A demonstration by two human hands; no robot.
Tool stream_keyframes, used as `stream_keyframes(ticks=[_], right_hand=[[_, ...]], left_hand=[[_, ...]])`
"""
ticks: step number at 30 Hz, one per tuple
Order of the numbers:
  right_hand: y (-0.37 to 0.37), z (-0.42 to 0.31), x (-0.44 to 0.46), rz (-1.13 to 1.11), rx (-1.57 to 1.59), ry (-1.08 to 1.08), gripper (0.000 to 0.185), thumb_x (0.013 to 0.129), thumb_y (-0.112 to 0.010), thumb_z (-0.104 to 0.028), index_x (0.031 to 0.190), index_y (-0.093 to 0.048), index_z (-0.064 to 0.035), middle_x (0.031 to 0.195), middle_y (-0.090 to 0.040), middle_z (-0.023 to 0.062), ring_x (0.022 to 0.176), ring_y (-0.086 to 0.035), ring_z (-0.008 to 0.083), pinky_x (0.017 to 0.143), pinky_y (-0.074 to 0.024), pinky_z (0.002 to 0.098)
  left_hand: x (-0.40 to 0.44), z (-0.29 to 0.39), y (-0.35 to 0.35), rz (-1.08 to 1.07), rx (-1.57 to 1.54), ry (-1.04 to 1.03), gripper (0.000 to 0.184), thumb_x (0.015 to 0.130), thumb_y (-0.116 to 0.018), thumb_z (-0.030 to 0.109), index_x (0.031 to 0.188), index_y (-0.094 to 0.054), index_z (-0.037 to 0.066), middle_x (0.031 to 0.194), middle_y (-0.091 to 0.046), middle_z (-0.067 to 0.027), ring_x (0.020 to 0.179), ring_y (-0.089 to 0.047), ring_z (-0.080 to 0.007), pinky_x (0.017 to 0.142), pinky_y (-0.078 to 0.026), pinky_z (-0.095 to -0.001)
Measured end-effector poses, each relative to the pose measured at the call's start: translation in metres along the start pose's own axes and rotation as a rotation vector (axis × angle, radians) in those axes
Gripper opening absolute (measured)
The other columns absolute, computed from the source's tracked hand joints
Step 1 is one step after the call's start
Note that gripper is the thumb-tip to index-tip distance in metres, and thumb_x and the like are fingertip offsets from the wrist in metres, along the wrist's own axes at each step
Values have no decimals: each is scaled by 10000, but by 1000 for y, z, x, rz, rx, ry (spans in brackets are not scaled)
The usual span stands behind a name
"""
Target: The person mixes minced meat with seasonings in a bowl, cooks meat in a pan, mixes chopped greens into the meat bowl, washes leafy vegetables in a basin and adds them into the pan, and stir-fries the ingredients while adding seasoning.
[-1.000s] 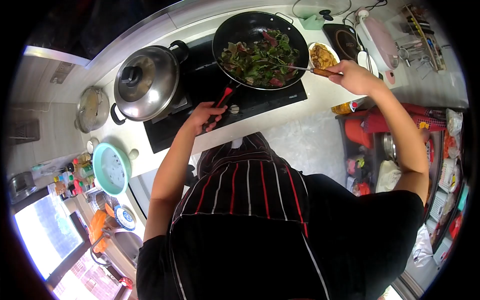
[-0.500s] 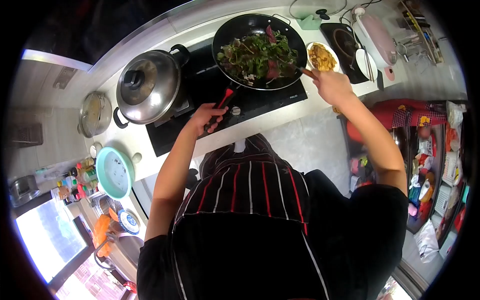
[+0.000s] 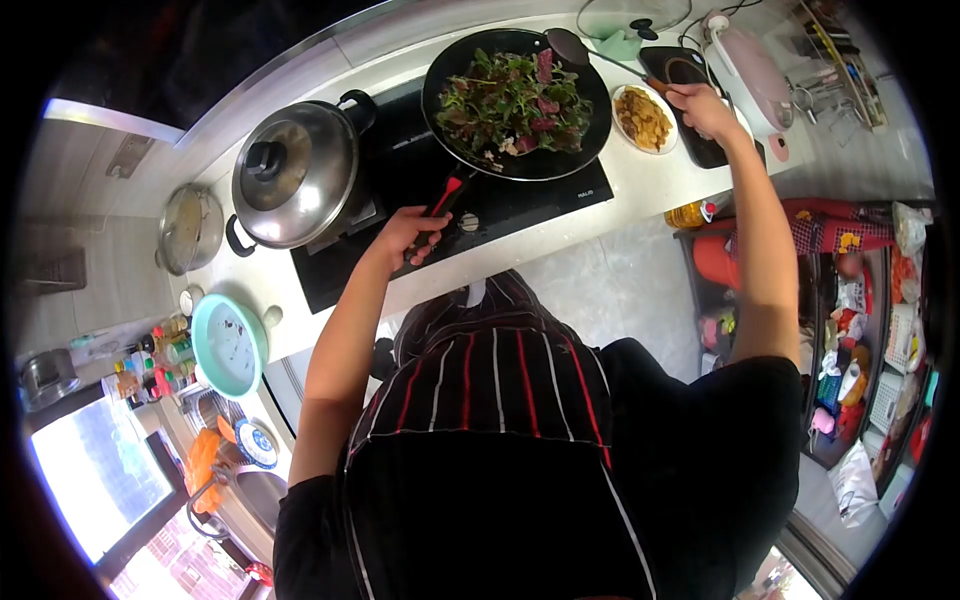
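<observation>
My left hand (image 3: 410,236) is wrapped round the black and red handle of a wok (image 3: 594,140), which sits on the black stove. Leafy greens (image 3: 512,105) with purplish-red pieces lie heaped in the wok. In my right hand (image 3: 702,110) is the wooden handle of a spatula (image 3: 567,46). Its dark, rounded head hangs over the wok's far right rim, and I cannot tell whether it touches. Just left of that hand stands a white plate holding yellow-brown food (image 3: 643,120), perhaps fried egg.
A lidded steel pot (image 3: 300,175) occupies the stove's left side. Further left are a glass lid (image 3: 190,230) and a turquoise basin (image 3: 231,345) with water. At the right, a black induction cooker (image 3: 686,70) stands beside a pinkish appliance (image 3: 750,75). An oil bottle (image 3: 690,215) shows below the counter edge.
My right hand has moved right and up, lifting the spatula out of the greens to the wok's far right rim. The greens sit more heaped. My left hand stays on the handle.
</observation>
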State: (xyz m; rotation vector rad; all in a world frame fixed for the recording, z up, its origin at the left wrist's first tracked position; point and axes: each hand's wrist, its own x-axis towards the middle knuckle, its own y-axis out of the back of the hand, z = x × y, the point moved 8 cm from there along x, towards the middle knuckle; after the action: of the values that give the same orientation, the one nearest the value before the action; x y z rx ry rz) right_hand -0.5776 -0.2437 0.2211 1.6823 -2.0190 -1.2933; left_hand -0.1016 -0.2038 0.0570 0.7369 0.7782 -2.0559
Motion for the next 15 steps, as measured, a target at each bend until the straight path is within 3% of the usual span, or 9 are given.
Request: stream_keyframes(ticks=[3,4,5,9,10,13,15], right_hand=[[-52,33,42,-168,96,-191,292,916,-556,-375,973,-652,-105,492,-416,-46,332,-263,61,317,-168,254],[-74,41,51,-245,176,-251,278,917,-552,-395,864,-599,-126,503,-433,-37,317,-257,58,311,-161,249],[-88,32,46,-267,270,-274,267,919,-554,-384,860,-564,-124,515,-440,-36,310,-251,52,305,-174,247],[-86,-8,28,-344,246,-39,294,920,-574,-301,1118,-599,-85,522,-455,-24,306,-276,56,308,-201,241],[-73,-16,21,-319,125,11,344,919,-577,-259,1211,-594,-78,531,-469,-16,331,-306,56,319,-209,239],[-45,-23,5,-282,-52,164,327,907,-588,-227,1183,-620,-56,595,-513,-8,476,-397,38,417,-290,231],[-30,-51,-33,-244,-308,224,317,893,-585,-247,1166,-635,-94,697,-599,70,595,-528,132,555,-412,292]], left_hand=[[-1,1,0,-5,-18,3,240,861,-614,157,1067,-572,42,611,-509,-22,359,-385,-90,324,-235,-228],[0,0,0,-5,-23,10,238,861,-614,153,1065,-572,38,611,-511,-24,356,-385,-90,323,-233,-227],[1,-1,0,-5,-29,16,236,861,-614,149,1062,-571,34,611,-514,-25,354,-385,-90,321,-232,-226],[-6,5,-3,8,-6,-12,231,863,-614,147,1054,-569,25,610,-507,-24,351,-386,-91,318,-226,-225],[-4,3,-2,7,-6,-13,233,863,-614,148,1056,-568,25,609,-504,-24,350,-386,-93,318,-227,-227],[-1,1,-2,-3,-30,10,242,864,-612,155,1067,-564,32,607,-495,-24,353,-389,-98,317,-234,-233],[-1,0,-2,-11,-35,20,245,866,-609,159,1075,-560,41,606,-490,-24,357,-390,-99,318,-236,-235]])
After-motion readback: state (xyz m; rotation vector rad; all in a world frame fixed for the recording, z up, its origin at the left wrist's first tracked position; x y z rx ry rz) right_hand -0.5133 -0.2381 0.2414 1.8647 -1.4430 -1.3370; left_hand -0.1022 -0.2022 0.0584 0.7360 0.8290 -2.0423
